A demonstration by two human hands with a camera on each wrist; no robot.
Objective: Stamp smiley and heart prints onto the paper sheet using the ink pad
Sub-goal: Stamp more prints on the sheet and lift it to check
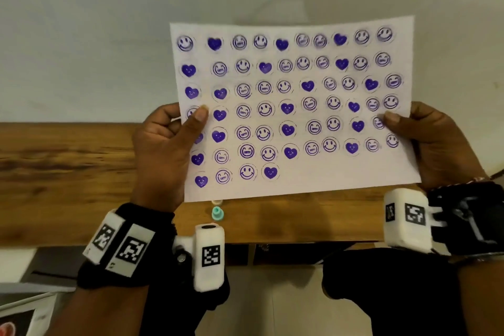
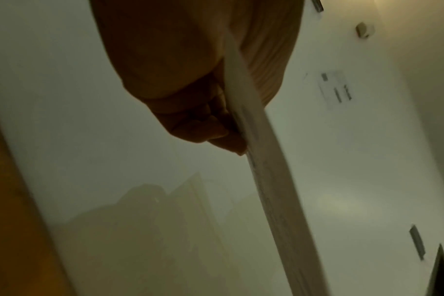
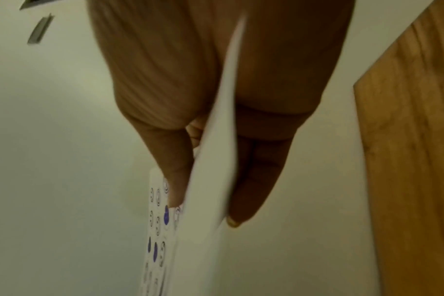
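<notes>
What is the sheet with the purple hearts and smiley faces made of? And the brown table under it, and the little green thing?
The white stamped sheet looks like thin matte paper: it bows between the left hand and right hand. The brown table looks like wood or wood-look laminate, with streaky grain and a slight sheen. The small mint-green stamp seems smooth plastic, though it is too small to be sure.

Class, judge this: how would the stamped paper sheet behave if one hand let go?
The paper sheet is probably floppy: its top edge bows between the left hand and right hand, so the freed side would likely droop. It seems light, since thumb pinches hold it.
</notes>
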